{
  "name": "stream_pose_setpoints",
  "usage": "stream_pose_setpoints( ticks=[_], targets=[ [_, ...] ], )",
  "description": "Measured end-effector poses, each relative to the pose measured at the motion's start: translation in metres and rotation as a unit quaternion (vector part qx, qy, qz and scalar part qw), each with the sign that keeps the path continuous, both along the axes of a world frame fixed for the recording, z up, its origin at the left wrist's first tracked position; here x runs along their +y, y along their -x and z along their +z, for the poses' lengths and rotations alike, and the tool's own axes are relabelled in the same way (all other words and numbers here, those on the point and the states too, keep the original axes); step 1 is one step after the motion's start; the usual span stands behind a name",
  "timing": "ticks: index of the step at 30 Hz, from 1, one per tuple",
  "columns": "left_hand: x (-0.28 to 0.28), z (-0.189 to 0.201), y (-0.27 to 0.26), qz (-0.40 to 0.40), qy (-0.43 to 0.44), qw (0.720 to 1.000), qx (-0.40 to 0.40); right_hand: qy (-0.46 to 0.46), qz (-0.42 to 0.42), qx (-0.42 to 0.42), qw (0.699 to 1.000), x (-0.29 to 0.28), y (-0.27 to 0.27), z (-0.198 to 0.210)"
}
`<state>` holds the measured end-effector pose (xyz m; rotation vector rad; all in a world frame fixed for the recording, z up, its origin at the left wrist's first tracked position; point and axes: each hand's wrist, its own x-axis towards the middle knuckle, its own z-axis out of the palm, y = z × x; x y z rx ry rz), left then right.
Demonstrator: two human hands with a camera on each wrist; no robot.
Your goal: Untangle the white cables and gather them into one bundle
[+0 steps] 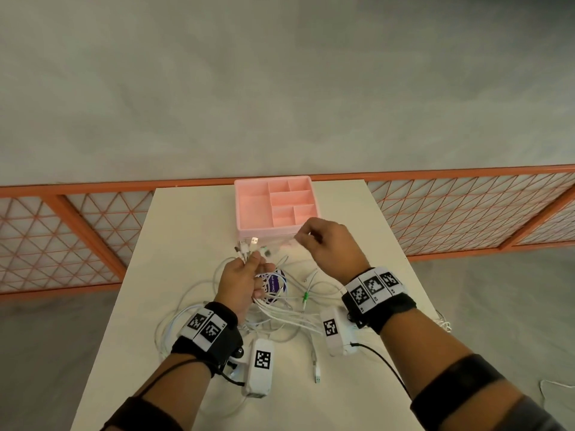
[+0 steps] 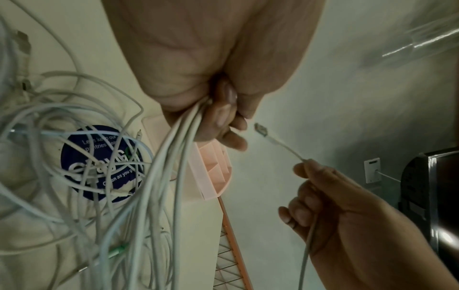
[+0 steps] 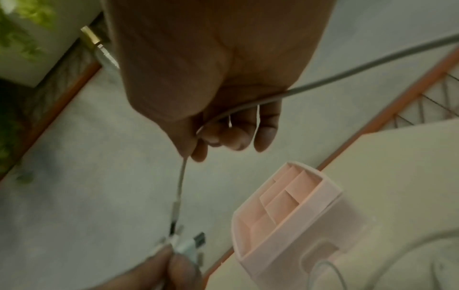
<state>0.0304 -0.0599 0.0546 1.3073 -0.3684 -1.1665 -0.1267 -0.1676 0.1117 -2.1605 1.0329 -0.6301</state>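
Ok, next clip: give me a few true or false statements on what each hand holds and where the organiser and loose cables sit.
1. The left hand grips several white cables near their plug ends. True.
2. The right hand is empty. False: it pinches a single cable just behind its connector.
3. The pink organiser holds coiled cables. False: its compartments show nothing inside.
4. Loose cable loops lie on the white table over a round blue sticker. True.
5. The organiser stands at the table's near edge. False: it stands at the far edge.
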Motion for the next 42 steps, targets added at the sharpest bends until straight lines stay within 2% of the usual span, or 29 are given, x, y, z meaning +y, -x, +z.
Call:
stream_pose_setpoints(
  ticks=[3, 7, 10, 15, 21, 25, 28, 31, 34, 37, 40, 42],
  targets=[
    [-0.002, -0.002, 0.0, 0.005, -0.024, 0.999, 0.035, -0.029, -0.05, -0.11, 0.992, 0.008, -0.008, -0.003],
    [-0.005, -0.001, 0.006, 0.003, -0.021, 0.996, 0.092, -0.035, -0.059, -0.136, 0.988, 0.027, -0.021, -0.017],
    [-0.007, 0.002, 0.011, -0.003, -0.007, 0.994, 0.11, -0.037, -0.066, -0.103, 0.992, 0.04, -0.028, -0.035],
    [-0.007, 0.004, 0.014, -0.019, 0.021, 0.997, 0.075, -0.025, -0.049, -0.017, 0.998, 0.056, -0.031, -0.051],
    [-0.008, -0.004, 0.014, 0.012, 0.008, 1.0, -0.011, 0.036, 0.018, 0.025, 0.999, 0.061, -0.031, -0.059],
    [-0.008, -0.01, 0.005, 0.06, 0.011, 0.998, -0.006, 0.023, 0.09, 0.047, 0.995, 0.059, -0.017, -0.067],
    [-0.008, -0.006, -0.006, 0.11, 0.026, 0.994, 0.012, 0.006, 0.106, 0.095, 0.99, 0.054, 0.003, -0.08],
    [-0.008, 0.006, -0.018, 0.163, 0.067, 0.981, 0.082, -0.05, 0.017, 0.13, 0.99, 0.035, 0.034, -0.104],
    [-0.008, 0.016, -0.024, 0.17, 0.106, 0.971, 0.13, -0.096, -0.093, 0.171, 0.976, 0.012, 0.068, -0.125],
    [-0.009, 0.02, -0.025, 0.153, 0.1, 0.978, 0.101, -0.101, -0.158, 0.159, 0.969, -0.006, 0.083, -0.131],
    [-0.01, 0.022, -0.024, 0.122, 0.084, 0.987, 0.07, -0.089, -0.263, 0.121, 0.953, -0.023, 0.089, -0.115],
    [-0.011, 0.022, -0.022, 0.096, 0.069, 0.992, 0.036, -0.134, -0.273, 0.045, 0.952, -0.03, 0.085, -0.094]
  ],
)
